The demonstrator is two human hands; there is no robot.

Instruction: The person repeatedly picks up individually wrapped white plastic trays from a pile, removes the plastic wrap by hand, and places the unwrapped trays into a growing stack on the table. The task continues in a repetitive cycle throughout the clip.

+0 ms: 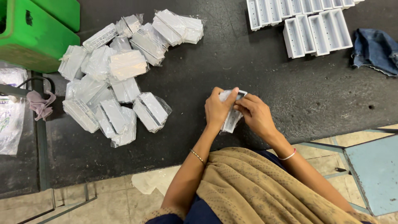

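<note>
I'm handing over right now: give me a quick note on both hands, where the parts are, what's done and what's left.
Left hand and right hand: both grip one bagged white part over the black table, fingers at its top end.
Pile of bagged white parts: far left of the table, beside a green bin.
Unbagged white trays: lined up at the far right edge, near a denim cloth.
Done: those trays are out of their bags.
Left: the whole pile, plus the part in hand.

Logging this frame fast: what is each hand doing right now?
Left hand: closed on the white plastic part in its clear bag.
Right hand: closed on the same part's top end, fingers pinching it.
</note>
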